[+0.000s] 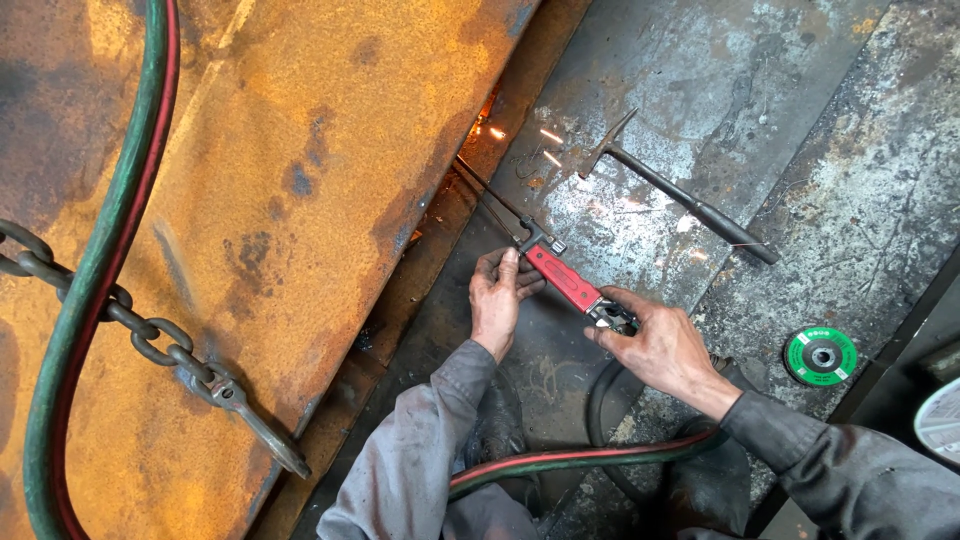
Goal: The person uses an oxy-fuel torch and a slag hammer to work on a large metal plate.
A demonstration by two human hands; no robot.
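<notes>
Torch: cutting torch (563, 278) with red handle, held low over the grey steel floor (700, 90), thin tubes running up-left to a tip at the lower edge of the rusty plate (260, 200), sparks (497, 128) there.
Left hand: left hand (497, 300) wrapped around the front end of the red handle, just behind the valve block, fingers curled shut on it.
Right hand: right hand (655, 345) closed on the rear end of the handle at the hose fittings, thumb on top.
Handling: likely rigid metal, moderate weight, front-heavy from the long tubes; drag from the hose at the rear; tip end hot, so grip only on the red handle, both hands as now.
Hose: green and red twin hose (590, 458) trailing from the rear under the arms; a second loop (90, 280) lying over the rusty plate.
Nearby: chipping hammer (690, 205) on the floor, apart from the hands; green grinding disc (820, 355) to the right; chain with hook (150, 335) across the plate.
Hidden: torch tip and cut line lost in glare and shadow under the plate edge; hose joint covered by the right palm; valve settings too small to tell; hose ends cut off by the frame.
</notes>
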